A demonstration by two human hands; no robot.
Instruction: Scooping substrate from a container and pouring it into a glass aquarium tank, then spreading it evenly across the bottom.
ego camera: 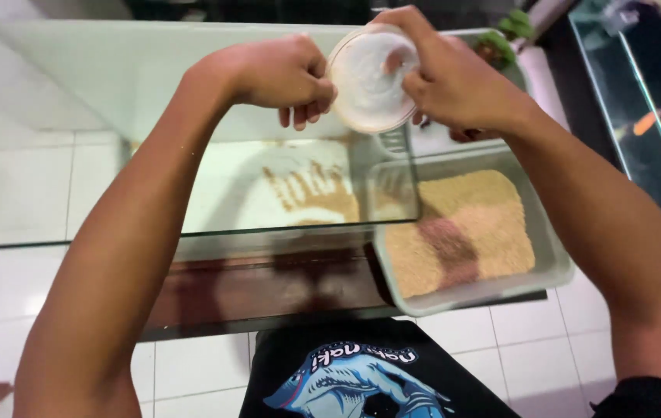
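We held the round white container [371,77] over the glass tank [191,178].
Both hands, left hand [284,73] and right hand [454,77], gripped its rim above the sand tray [555,263]; a tilt risked spilling grains outside.

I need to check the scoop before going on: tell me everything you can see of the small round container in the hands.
The small round container looks like translucent white plastic, shallow, with a thin pinkish rim. It is tipped on its side, its round face toward the camera, above the empty glass tank. The left hand pinches its left edge; the right hand wraps its right edge. Its contents cannot be made out.
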